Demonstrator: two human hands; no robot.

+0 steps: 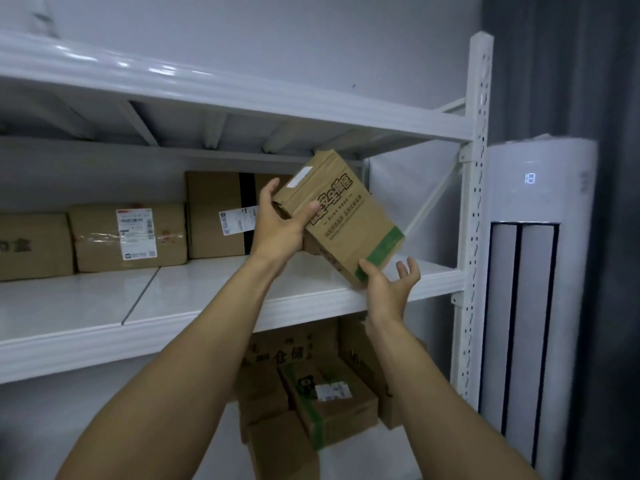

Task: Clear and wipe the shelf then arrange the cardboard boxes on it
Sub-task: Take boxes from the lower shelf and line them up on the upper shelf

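Two bare forearms reach up from the bottom edge. The right hand (386,289) is lowest, its thumb touching the bottom corner of a brown cardboard box with bold black print (341,220). Its fingers are spread and loosely curled, clear of the card. The left hand (280,232) grips the box's upper-left end, with the thumb across the printed face and the fingers behind the end.

The box is held in the air above the right part of the white metal middle shelf (207,299). It is tilted, its long axis running from upper left down to lower right, printed face toward the camera. Large Chinese characters run along the face. A green tape band crosses the low end, and a white sticker higher up is unreadable.

At the back of the shelf stand a tall brown carton with black tape (214,216), a lower carton with a white shipping label (100,251) and a third carton at the left edge (31,247). Below, more brown cartons (329,407) lie heaped, one printed 仓储. Right of the perforated white post (476,202) stands a white tower air conditioner (540,271) showing 18, beside a grey curtain (616,98).
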